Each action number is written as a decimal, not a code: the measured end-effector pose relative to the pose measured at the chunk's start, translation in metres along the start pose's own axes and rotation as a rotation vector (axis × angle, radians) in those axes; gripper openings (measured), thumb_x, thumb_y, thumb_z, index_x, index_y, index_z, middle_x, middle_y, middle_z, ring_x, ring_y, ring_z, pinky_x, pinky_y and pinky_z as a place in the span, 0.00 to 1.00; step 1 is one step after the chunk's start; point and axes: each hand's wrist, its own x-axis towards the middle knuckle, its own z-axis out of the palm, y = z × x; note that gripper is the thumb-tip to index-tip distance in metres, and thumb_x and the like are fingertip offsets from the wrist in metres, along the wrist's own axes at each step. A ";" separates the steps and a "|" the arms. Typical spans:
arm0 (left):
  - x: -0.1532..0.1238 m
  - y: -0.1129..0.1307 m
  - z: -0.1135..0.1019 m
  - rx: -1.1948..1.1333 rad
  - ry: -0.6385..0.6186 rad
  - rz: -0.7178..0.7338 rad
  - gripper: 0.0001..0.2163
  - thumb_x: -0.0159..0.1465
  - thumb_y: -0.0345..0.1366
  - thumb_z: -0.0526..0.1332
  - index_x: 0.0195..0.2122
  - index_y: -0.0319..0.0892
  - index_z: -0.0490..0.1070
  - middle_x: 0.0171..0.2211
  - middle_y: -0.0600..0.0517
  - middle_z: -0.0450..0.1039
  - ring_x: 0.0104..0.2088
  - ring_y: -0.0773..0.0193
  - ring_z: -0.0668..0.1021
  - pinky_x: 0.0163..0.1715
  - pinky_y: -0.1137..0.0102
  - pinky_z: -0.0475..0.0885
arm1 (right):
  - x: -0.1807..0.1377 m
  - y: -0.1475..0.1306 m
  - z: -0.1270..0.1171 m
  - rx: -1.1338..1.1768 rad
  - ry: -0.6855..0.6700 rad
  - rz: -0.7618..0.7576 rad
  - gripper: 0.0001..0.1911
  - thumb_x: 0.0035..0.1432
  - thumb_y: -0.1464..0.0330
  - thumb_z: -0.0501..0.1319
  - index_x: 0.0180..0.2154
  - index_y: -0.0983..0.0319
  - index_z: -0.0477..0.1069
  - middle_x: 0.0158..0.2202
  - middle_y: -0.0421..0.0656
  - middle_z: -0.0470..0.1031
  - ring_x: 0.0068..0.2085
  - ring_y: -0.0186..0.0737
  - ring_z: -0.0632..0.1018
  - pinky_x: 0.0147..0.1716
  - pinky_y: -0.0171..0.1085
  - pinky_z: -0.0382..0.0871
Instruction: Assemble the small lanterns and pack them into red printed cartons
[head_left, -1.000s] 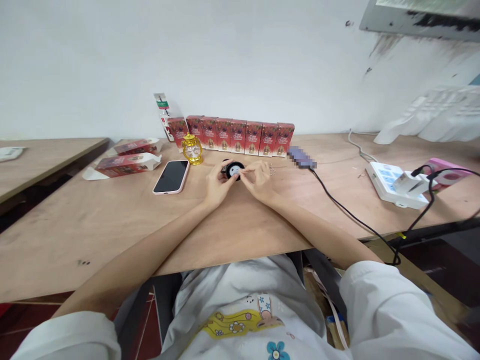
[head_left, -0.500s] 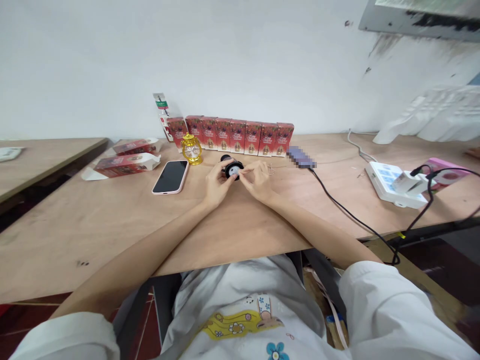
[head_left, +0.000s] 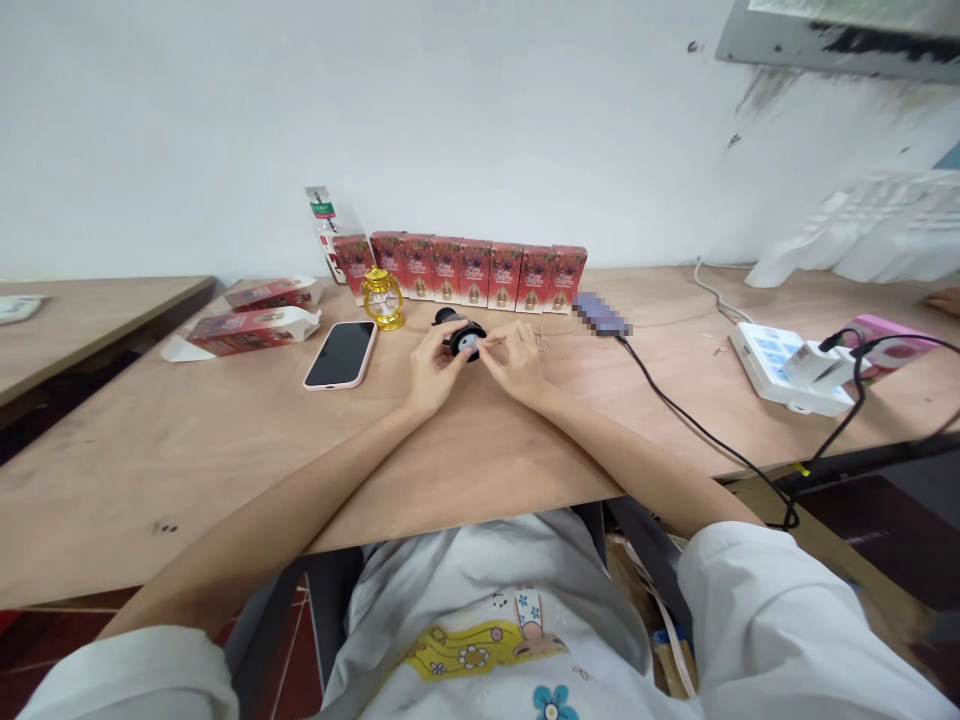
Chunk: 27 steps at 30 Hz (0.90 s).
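Note:
Both my hands meet over the wooden table (head_left: 187, 440), just in front of a row of red boxes (head_left: 480, 270). My left hand (head_left: 431, 368) is closed around a small black round part (head_left: 463, 338) with a pale face, tilted toward me. My right hand (head_left: 516, 360) pinches at the right edge of that face with thumb and forefinger; what the pinch holds is too small to name. A small gold lantern (head_left: 383, 298) stands to the left of the hands, beside a phone (head_left: 342, 353) lying face up.
Two opened red boxes (head_left: 251, 328) lie at the far left. A small wire piece (head_left: 541, 338) rests right of my hands. A black cable (head_left: 690, 420) runs to a white power strip (head_left: 780, 370) with plugs and a pink item (head_left: 900, 350). White bags (head_left: 862, 235) sit at the back right.
The black part has tilted and shifted slightly left in my left hand. Another person's hand has appeared at the far right edge of the view.

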 end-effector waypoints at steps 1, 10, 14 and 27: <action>0.000 0.000 0.000 -0.002 0.006 -0.009 0.17 0.60 0.43 0.65 0.49 0.44 0.72 0.52 0.45 0.73 0.50 0.57 0.77 0.42 0.67 0.76 | 0.000 0.000 0.000 0.011 -0.021 0.008 0.06 0.65 0.64 0.54 0.36 0.59 0.65 0.32 0.44 0.75 0.38 0.43 0.76 0.43 0.45 0.68; 0.002 -0.004 0.000 -0.035 0.093 -0.078 0.18 0.58 0.44 0.66 0.47 0.43 0.72 0.49 0.45 0.76 0.48 0.57 0.78 0.45 0.65 0.76 | 0.001 -0.003 -0.005 0.215 -0.037 0.035 0.14 0.64 0.64 0.53 0.51 0.59 0.62 0.53 0.52 0.72 0.55 0.47 0.72 0.56 0.51 0.66; 0.001 0.000 0.000 -0.045 0.077 -0.069 0.17 0.58 0.44 0.66 0.47 0.43 0.73 0.49 0.46 0.76 0.49 0.56 0.78 0.45 0.65 0.75 | 0.000 -0.003 -0.004 0.323 -0.197 0.077 0.21 0.64 0.64 0.52 0.58 0.60 0.57 0.57 0.52 0.69 0.52 0.45 0.75 0.52 0.47 0.72; 0.000 0.004 -0.001 -0.059 0.069 -0.045 0.17 0.57 0.43 0.67 0.46 0.43 0.73 0.49 0.46 0.75 0.50 0.56 0.77 0.47 0.63 0.74 | -0.002 -0.009 -0.005 0.445 -0.289 0.044 0.27 0.62 0.68 0.53 0.62 0.59 0.55 0.61 0.50 0.65 0.62 0.46 0.68 0.59 0.51 0.69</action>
